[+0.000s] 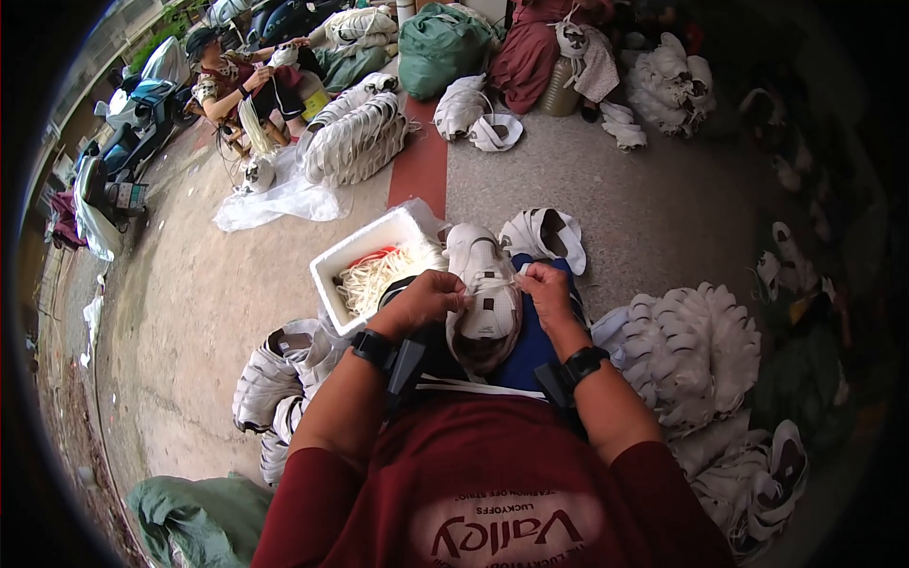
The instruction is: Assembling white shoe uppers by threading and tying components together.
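A white shoe upper [471, 248] lies on my lap with its toe pointing away from me and its heel opening near my body. My left hand [431, 301] is closed at its left edge, fingers pinched on a white shoelace end. On the other side, my right hand [549, 287] pinches the lace near the eyelets. Laces cross the upper between the two hands. Dark blue cloth [532, 355] covers my lap under the shoe. Just beyond my right hand rests another white shoe upper [549, 234] with dark trim.
To the left stands a white foam box [322, 270] holding cream laces [377, 282]. Stacked shoe uppers lie at my right [696, 346] and left [270, 388]. A green sack [194, 516] sits lower left. Farther off, a seated person [232, 85] handles shoes beside a nested row of uppers [355, 142].
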A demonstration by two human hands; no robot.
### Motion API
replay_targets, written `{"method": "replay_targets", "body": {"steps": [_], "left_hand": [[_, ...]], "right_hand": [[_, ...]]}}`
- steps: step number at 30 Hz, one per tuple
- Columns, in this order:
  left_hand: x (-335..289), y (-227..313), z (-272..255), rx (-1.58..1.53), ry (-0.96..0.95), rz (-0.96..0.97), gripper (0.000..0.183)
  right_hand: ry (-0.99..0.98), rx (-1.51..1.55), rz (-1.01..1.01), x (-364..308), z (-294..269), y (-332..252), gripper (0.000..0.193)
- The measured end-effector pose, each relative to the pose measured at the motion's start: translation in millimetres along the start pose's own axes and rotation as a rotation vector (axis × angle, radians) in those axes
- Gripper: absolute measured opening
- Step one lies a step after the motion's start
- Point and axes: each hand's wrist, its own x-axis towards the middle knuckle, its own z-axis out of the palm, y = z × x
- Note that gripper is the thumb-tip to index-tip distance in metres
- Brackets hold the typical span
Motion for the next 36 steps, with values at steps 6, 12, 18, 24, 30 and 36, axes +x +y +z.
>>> {"method": "replay_targets", "body": {"steps": [6, 12, 18, 24, 30, 36], "left_hand": [[9.5, 28.1, 5.9, -0.275, -0.16, -0.206, 0.008], [25.2, 33.3, 13.9, -0.244, -0.205, -0.215, 0.009], [41.0, 25.0, 23.1, 0.594, 0.101, 0.268, 0.007], [18.9, 7.2, 3.0, 1.085, 0.128, 0.916, 0.006], [-51.2, -50.6, -33.2, 0.61, 0.516, 0.51, 0.013], [-72.4, -132.9, -67.0, -0.205, 0.984, 0.172, 0.013]], "right_hand": [[-0.013, 0.061, -0.003, -2.3, -1.8, 1.1, 0.016], [-0.028, 0.044, 0.028, -4.9, -1.9, -1.6, 0.016], [-0.012, 0.044, 0.022, -8.5, -2.0, 3.6, 0.016], [-0.023, 0.02, -0.002, -7.0, -8.5, 8.2, 0.017], [-0.033, -0.204, -0.152, -4.4, 0.3, 12.0, 0.016], [0.035, -0.625, -0.341, -7.3, 6.3, 4.1, 0.02]]}}
